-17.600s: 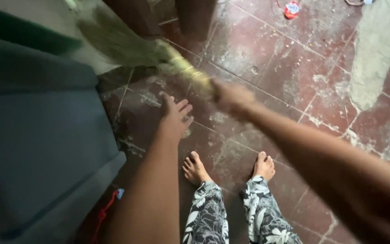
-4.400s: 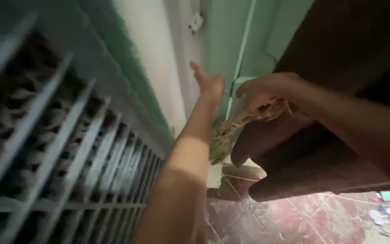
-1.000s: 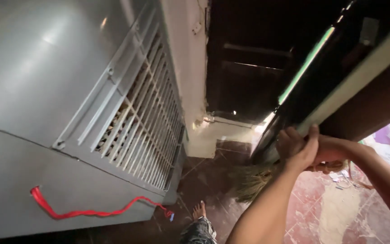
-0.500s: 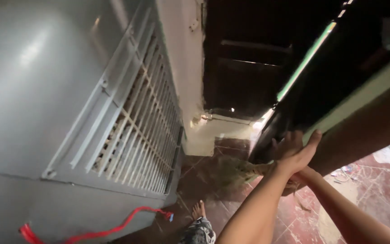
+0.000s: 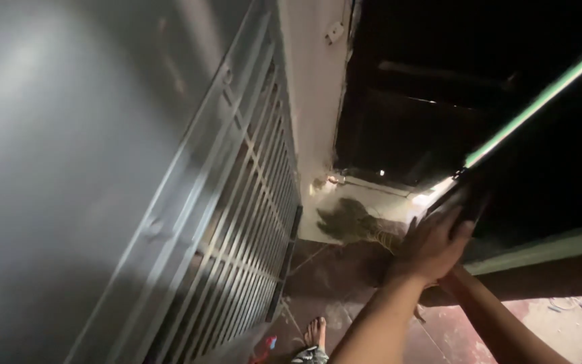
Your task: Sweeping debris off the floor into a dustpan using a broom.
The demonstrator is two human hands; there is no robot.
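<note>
My left hand (image 5: pixel 432 246) lies flat with fingers together against the lower edge of a dark door (image 5: pixel 540 175) that has a green strip along it. My right arm comes in from the lower right; my right hand (image 5: pixel 447 282) is mostly hidden behind the left one. A grass broom (image 5: pixel 348 222) reaches out from behind my hands, and its bristles touch the pale step at the foot of the wall. The broom's handle runs back to my hidden right hand.
A big grey metal cabinet with a slatted grille (image 5: pixel 237 229) fills the left side, close to a white wall (image 5: pixel 314 101). Behind the door lies a dark opening. My bare foot (image 5: pixel 314 331) stands on worn red tiles (image 5: pixel 560 323), beside a red ribbon end (image 5: pixel 267 345).
The view has swung left and up. The broom head has moved from the floor tiles to the pale step by the wall. My left hand stays on the door edge.
</note>
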